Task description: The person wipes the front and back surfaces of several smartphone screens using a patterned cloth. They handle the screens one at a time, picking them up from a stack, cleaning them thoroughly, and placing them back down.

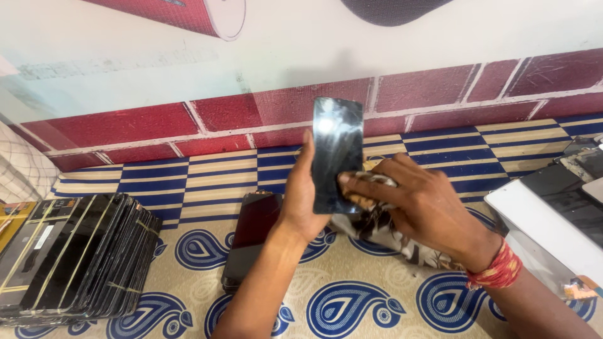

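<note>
I am holding a dark glass phone panel (pixel 337 154) upright at the centre of the frame, my left hand (pixel 303 201) gripping its left edge, fingers running up behind it and thumb along the side. My left forearm is rising from the bottom centre, wrist bent slightly back. My right hand (pixel 421 204) is coming in from the lower right, fingers closed on a patterned cloth (pixel 377 220) and pressing it against the panel's lower right edge. A red thread band (pixel 499 270) is circling that wrist. Below the panel, a second dark phone (pixel 251 235) is lying flat on the paisley mat (pixel 352 307). At the lower left, a banded stack of dark panels (pixel 75 257) is resting on edge. At the right edge, a white tray (pixel 553 232) is holding more screens.
</note>
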